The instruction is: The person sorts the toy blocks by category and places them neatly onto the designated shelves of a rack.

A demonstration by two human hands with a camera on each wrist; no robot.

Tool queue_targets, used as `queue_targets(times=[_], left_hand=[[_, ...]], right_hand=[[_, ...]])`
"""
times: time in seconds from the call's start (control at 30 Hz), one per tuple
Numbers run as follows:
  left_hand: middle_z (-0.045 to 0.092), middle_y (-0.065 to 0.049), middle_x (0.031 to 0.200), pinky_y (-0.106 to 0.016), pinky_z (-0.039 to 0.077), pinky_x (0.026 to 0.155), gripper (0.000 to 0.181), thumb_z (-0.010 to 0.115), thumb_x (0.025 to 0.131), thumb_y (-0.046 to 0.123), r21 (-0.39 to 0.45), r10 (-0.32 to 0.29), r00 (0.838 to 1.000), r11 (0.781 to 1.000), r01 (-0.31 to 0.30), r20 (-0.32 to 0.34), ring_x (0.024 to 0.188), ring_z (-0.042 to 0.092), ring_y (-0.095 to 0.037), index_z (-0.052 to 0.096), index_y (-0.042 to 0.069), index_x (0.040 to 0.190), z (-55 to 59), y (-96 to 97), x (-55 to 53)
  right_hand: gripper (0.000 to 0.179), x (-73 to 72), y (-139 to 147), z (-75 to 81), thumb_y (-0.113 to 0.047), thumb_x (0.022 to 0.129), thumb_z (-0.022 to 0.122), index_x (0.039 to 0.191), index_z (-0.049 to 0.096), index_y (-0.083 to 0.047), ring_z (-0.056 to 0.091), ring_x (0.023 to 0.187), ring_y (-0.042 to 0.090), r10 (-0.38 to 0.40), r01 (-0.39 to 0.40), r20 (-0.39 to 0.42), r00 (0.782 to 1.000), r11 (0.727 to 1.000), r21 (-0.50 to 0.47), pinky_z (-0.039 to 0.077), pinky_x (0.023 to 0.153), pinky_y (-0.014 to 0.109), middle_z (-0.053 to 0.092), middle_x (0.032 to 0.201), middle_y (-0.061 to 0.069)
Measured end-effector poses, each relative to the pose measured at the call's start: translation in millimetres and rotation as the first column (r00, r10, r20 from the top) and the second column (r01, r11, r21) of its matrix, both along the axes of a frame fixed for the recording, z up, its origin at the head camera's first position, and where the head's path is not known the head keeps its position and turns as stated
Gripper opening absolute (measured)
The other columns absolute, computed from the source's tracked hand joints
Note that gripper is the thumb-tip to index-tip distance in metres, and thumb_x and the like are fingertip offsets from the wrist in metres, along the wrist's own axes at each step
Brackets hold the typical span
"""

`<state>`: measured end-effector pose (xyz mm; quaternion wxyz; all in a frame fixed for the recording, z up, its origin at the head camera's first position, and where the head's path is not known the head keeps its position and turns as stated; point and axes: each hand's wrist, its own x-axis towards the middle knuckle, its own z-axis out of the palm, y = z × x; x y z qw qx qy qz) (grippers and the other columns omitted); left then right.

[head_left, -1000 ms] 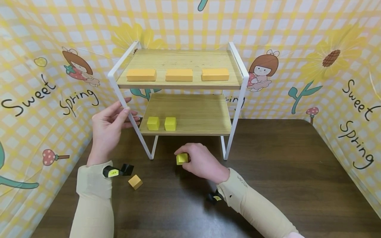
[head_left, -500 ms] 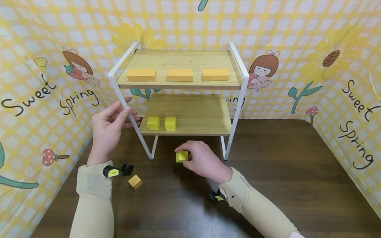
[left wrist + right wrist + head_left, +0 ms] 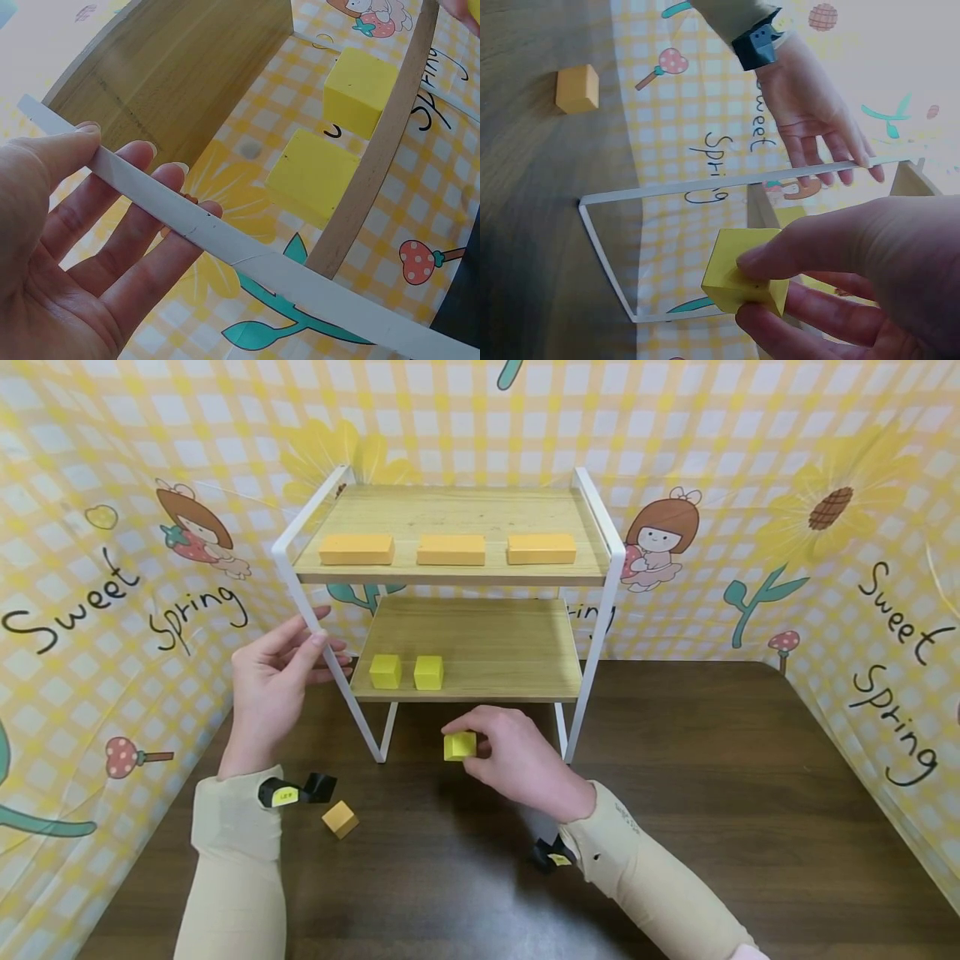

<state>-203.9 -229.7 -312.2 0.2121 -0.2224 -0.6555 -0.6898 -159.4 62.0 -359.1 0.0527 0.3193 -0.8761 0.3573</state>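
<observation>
My left hand (image 3: pixel 272 693) holds the white metal leg (image 3: pixel 225 251) of a two-tier shelf rack, thumb in front and fingers behind. In the head view my right hand (image 3: pixel 517 756) pinches a yellow cube block (image 3: pixel 460 746) between thumb and fingers, above the table and just in front of the lower shelf. The right wrist view shows the thumb (image 3: pixel 761 262) against one face of that cube. Two more yellow cubes, a left one (image 3: pixel 386 672) and a right one (image 3: pixel 428 672), stand on the left part of the lower shelf (image 3: pixel 510 643).
On the upper shelf (image 3: pixel 457 510) lie three orange rectangular blocks in a row along the front, one of them in the middle (image 3: pixel 451 550). An orange block (image 3: pixel 341 819) lies on the dark table (image 3: pixel 712 827) near the left wrist. Patterned cloth (image 3: pixel 750 460) surrounds the table.
The right hand has lifted the yellow cube a little, up and toward the lower shelf. The left hand stays in place on the rack's leg.
</observation>
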Motion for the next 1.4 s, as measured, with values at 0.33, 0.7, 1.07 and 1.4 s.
queue_targets(times=[0.33, 0.7, 1.07, 1.4], left_hand=[[0.072, -0.018, 0.087, -0.036, 0.063, 0.068, 0.029, 0.064, 0.101, 0.006, 0.014, -0.002, 1.0, 1.0, 0.001, 0.009, 0.075, 0.075, -0.023, 0.068, -0.003, 0.128, 0.7, 0.9, -0.2], [0.072, -0.017, 0.087, -0.034, 0.063, 0.068, 0.029, 0.065, 0.1, 0.006, -0.003, 0.014, 1.0, 1.0, -0.014, 0.008, 0.075, 0.075, -0.022, 0.069, -0.002, 0.128, -0.6, 0.7, 1.1], [0.072, -0.017, 0.087, -0.035, 0.063, 0.069, 0.03, 0.065, 0.101, 0.006, 0.007, 0.004, 1.0, 1.0, -0.004, 0.011, 0.076, 0.075, -0.022, 0.068, -0.003, 0.129, -0.5, 0.0, 1.0], [0.072, -0.016, 0.088, -0.034, 0.063, 0.068, 0.03, 0.065, 0.101, 0.007, -0.006, 0.015, 1.0, 1.0, -0.015, 0.013, 0.076, 0.075, -0.021, 0.068, -0.002, 0.129, 0.0, 0.4, 0.7]], right_hand=[[0.038, 4.5, 5, 11.1, 0.003, 0.086, 0.075, 0.119, 0.075, -0.015, 0.065, 0.101, 0.009, -0.002, 0.001, -0.016, 1.0, 0.999, -0.048, 0.058, 0.08, 0.019, 0.069, 0.116, -0.004], [0.039, 11.9, 10, 23.2, 0.002, 0.087, 0.076, 0.122, 0.074, -0.014, 0.065, 0.106, 0.007, -0.005, -0.002, -0.072, 0.997, 0.996, -0.087, 0.057, 0.082, 0.02, 0.069, 0.12, -0.005], [0.04, 13.4, 14, 34.7, 0.005, 0.085, 0.077, 0.122, 0.074, -0.011, 0.065, 0.106, 0.009, -0.026, 0.013, -0.087, 0.996, 0.989, -0.151, 0.058, 0.083, 0.021, 0.069, 0.118, -0.002], [0.039, 9.4, 19, 41.4, 0.006, 0.086, 0.075, 0.121, 0.074, -0.009, 0.065, 0.104, 0.009, -0.042, 0.019, -0.111, 0.993, 0.98, -0.197, 0.058, 0.084, 0.021, 0.069, 0.116, -0.002]])
